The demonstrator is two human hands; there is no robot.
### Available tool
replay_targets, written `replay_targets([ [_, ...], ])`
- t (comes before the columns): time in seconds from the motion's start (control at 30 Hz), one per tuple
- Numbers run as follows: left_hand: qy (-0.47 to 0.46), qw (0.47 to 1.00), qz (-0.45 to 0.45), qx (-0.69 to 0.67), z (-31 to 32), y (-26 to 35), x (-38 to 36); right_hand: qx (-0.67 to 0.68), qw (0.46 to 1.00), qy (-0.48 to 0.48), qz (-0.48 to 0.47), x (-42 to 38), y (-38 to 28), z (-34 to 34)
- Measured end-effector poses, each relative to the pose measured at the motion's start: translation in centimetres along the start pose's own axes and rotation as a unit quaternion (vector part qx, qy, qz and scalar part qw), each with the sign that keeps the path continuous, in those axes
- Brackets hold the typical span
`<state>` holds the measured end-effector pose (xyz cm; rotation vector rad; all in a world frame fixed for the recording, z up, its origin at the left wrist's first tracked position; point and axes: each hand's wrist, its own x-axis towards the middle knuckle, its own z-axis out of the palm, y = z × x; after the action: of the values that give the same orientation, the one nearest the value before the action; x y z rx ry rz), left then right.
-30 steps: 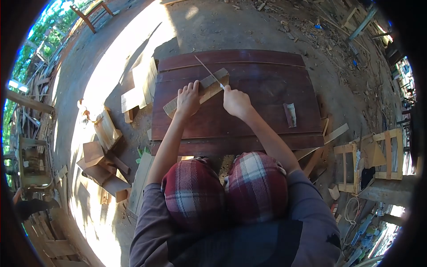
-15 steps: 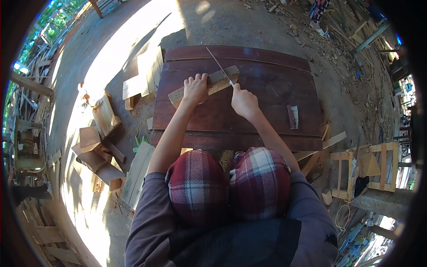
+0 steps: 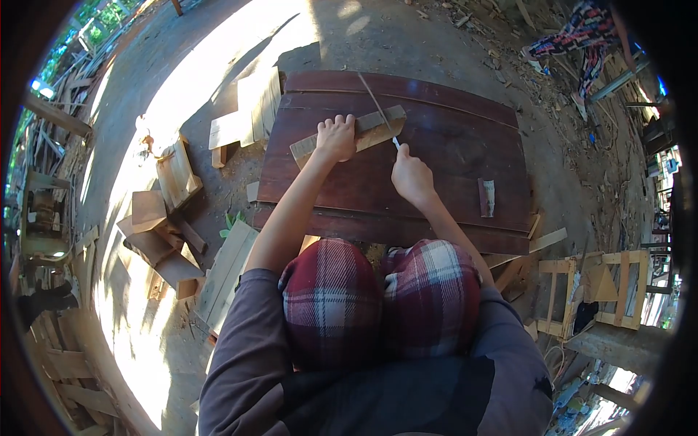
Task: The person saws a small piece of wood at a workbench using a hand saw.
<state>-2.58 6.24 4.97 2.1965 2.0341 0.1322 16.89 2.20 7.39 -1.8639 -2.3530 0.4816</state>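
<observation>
A wooden block (image 3: pixel 378 134) lies slantwise on a dark red-brown wooden panel (image 3: pixel 451 174) in front of my knees. My left hand (image 3: pixel 337 138) is closed over the block's middle, its fingers curled across the top. In my right hand (image 3: pixel 413 178) is the pale handle of a long thin-bladed tool (image 3: pixel 374 96). The blade crosses the block near its right end and points away from me; only a narrow line of it shows. Most of the grip is hidden by my fist. A small strip with a torn, pale face (image 3: pixel 486 198) rests on the panel at the right.
Box-like wooden pieces (image 3: pixel 163 232) and pale boards (image 3: pixel 251 109) lie to the left, partly in sunlight. A light wooden frame (image 3: pixel 625 287) is at the right. A person in patterned clothing (image 3: pixel 582 36) is at the upper right. Scraps litter the ground behind the panel.
My right hand has drawn the tool a little toward me across the block, showing more handle. My left hand stays on the block. The person at upper right shows more; the view shifted slightly.
</observation>
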Motion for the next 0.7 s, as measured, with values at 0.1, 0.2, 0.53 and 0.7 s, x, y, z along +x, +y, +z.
replay_targets([
  [0.1, 0.015, 1.0, 0.009, -0.009, 0.6, 0.1, 0.2, -0.005, 1.0, 0.004, 0.002, -1.2, 1.0, 0.7],
  [0.2, 0.022, 0.999, 0.035, -0.005, 0.4, -0.3, 0.2, -0.008, 1.0, 0.001, -0.007, -2.1, 2.1, 0.8],
  [0.53, 0.033, 0.999, 0.016, 0.004, 0.9, -0.1, 0.5, 0.092, 0.99, 0.099, -0.032, -9.4, 6.3, 3.1],
  [0.7, 0.038, 0.999, 0.018, -0.004, 0.7, 0.1, 0.1, 0.175, 0.972, 0.158, 0.002, -11.4, 7.5, 3.4],
])
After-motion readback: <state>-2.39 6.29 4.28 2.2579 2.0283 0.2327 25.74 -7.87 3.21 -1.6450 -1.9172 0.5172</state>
